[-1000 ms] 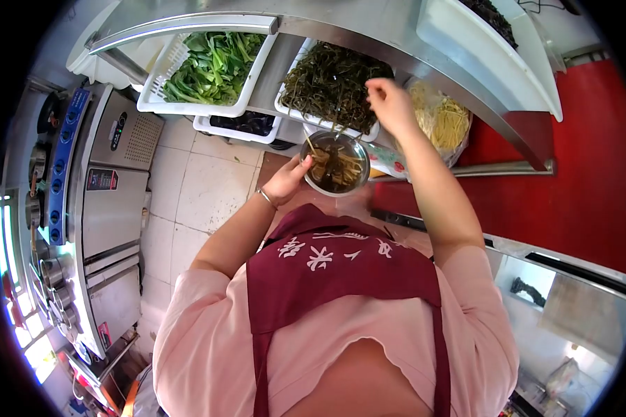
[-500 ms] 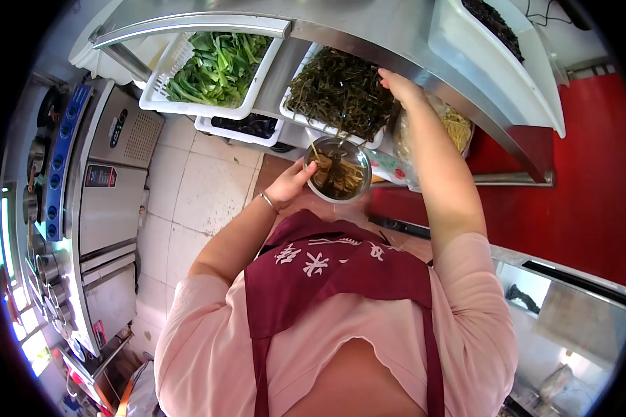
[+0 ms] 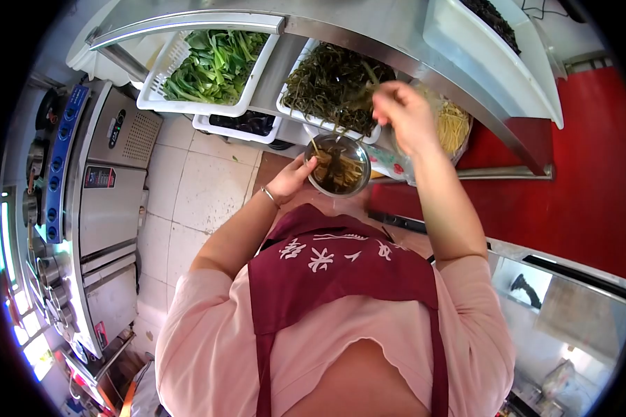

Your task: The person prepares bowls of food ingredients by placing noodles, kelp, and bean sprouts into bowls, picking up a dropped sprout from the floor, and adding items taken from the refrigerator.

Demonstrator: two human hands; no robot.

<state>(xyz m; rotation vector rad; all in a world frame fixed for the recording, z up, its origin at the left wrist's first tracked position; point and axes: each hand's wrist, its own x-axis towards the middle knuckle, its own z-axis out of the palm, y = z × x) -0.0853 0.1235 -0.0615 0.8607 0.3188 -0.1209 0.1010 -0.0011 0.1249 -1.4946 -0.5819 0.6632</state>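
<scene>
My left hand (image 3: 291, 180) grips the rim of a round metal bowl (image 3: 364, 182), its thumb over the near left edge. Inside the bowl lie yellowish-brown strips (image 3: 346, 180) with some dark strands, and a thin stick-like piece juts up at its left side. Beyond the bowl stands a white tray heaped with shredded dark green seaweed (image 3: 334, 83). Over the right end of that heap, my right hand (image 3: 405, 117) is closed, fingers pinched on a few seaweed strands that trail toward the tray.
Leafy greens fill a white basket (image 3: 241, 105) at the left, above a tray of dark food (image 3: 247, 124). A bag of yellow strips (image 3: 454, 128) lies right of the seaweed. The steel shelf edge (image 3: 368, 45) runs overhead; a white tub (image 3: 515, 76) stands upper right.
My right hand has drawn back from the seaweed tray's right edge toward me, its fingers now pinched with strands. My left hand and the bowl stay nearly in place.
</scene>
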